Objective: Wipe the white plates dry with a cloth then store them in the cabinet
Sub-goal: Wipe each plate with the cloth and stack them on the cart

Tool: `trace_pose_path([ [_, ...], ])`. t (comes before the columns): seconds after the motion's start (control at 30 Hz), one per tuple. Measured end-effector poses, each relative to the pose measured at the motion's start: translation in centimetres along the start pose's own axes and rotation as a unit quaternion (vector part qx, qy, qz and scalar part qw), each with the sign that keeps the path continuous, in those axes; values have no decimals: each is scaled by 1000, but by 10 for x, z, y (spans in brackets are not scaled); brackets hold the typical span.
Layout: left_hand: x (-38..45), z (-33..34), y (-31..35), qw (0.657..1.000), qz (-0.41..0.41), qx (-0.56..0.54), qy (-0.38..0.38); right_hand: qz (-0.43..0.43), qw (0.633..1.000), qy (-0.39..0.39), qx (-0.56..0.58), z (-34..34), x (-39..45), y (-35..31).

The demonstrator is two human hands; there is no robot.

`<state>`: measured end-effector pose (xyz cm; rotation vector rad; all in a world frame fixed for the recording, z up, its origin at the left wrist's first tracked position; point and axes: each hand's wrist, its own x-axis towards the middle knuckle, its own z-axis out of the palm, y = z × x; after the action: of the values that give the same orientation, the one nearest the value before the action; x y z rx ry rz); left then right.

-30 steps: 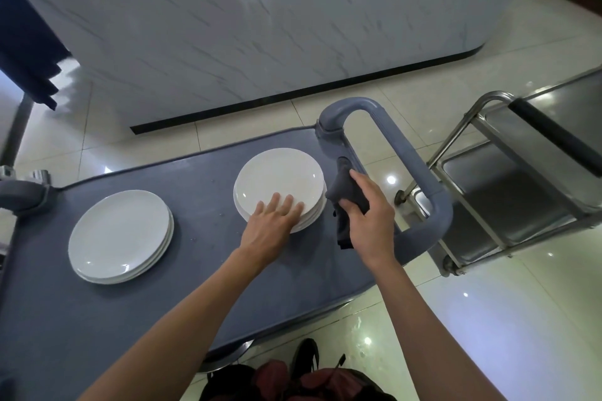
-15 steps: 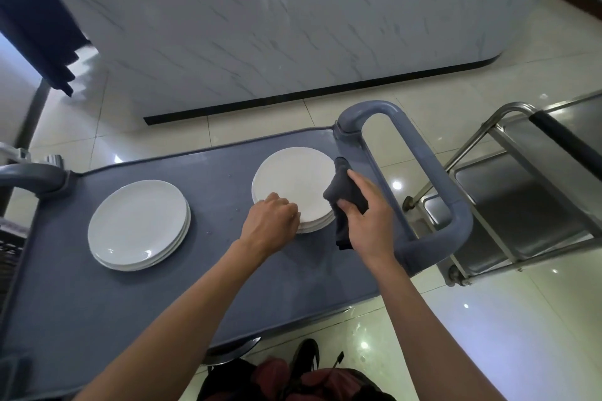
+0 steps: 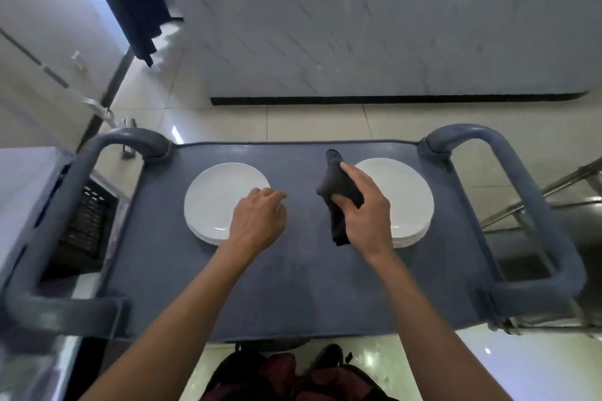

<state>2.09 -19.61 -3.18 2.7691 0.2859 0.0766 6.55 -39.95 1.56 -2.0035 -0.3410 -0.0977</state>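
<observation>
Two stacks of white plates stand on a grey-blue cart (image 3: 293,286). My left hand (image 3: 257,221) lies over the right rim of the left stack (image 3: 215,198), fingers curled round the edge of the top plate. My right hand (image 3: 366,212) grips a bunched dark cloth (image 3: 335,185) over the left edge of the right stack (image 3: 404,192); the cloth hangs down to the cart top. No cabinet is in view.
The cart has looped handles at the left (image 3: 49,306) and right (image 3: 534,228) ends. A steel trolley (image 3: 553,192) stands at the right, a black crate (image 3: 84,221) at the left, a marble counter (image 3: 358,26) ahead. A dark bag (image 3: 293,378) lies by my feet.
My left hand left the right stack's rim and moved across to the left stack's right rim. My right hand with the cloth shifted over the right stack. My view swung to face the cart squarely.
</observation>
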Motion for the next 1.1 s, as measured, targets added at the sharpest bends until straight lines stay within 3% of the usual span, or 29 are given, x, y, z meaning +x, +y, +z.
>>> trace_pose_path([
  [0.2, -16, -16, -86, 993, -109, -42, 6, -7, 998, -66, 7, 72, 9, -18],
  [0.47, -18, -27, -186, 955, -254, -146, 44, -39, 988, -147, -36, 157, 25, -26],
  [0.77, 13, -18, -218, 943, -279, -179, 24, -83, 964, -199, -153, 235, 28, -4],
  [1.1, 33, -12, -227, 938, -295, -180, 9, -117, 947, -178, -239, 265, 15, 9],
])
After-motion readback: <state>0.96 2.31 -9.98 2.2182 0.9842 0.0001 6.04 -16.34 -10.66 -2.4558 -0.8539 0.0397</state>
